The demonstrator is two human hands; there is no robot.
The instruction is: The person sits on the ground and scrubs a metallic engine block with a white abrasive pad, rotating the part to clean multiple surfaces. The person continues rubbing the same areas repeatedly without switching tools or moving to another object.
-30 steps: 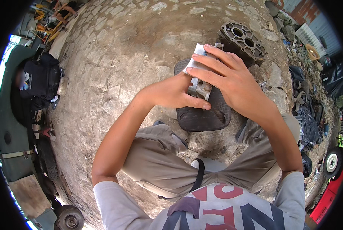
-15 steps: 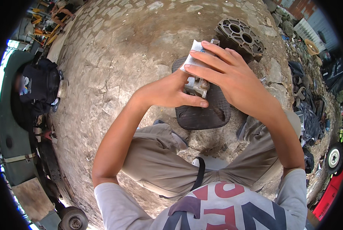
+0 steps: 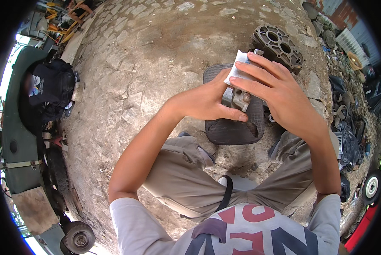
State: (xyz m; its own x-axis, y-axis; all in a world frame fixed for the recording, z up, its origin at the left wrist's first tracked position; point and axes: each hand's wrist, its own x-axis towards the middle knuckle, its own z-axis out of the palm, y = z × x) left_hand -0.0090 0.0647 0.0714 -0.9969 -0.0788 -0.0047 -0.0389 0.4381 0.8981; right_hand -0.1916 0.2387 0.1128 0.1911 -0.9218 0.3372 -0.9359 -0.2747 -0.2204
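My left hand [image 3: 205,101] is closed around a grey cast-metal part [image 3: 241,98], its thumb lying along the near side. Over the part's top bends a white paper sheet [image 3: 237,70] with a curled left edge. My right hand [image 3: 280,87] presses that sheet against the metal with its fingers laid across it; the right thumb is hidden. Both hands are above a dark rubber mat [image 3: 228,135] on the ground between my feet. Most of the part's upper side is hidden by the fingers and the sheet.
A large metal housing [image 3: 289,51] with round holes lies beyond the mat on the stony ground. Black plastic bags [image 3: 350,142] and scrap line the right side. At left stands a green vehicle body [image 3: 18,110], with a dark backpack [image 3: 52,87] against it.
The whole view has shifted, so the scene sits further right. My right hand and the sheet have slid slightly rightward over the metal part; my left hand keeps its grip.
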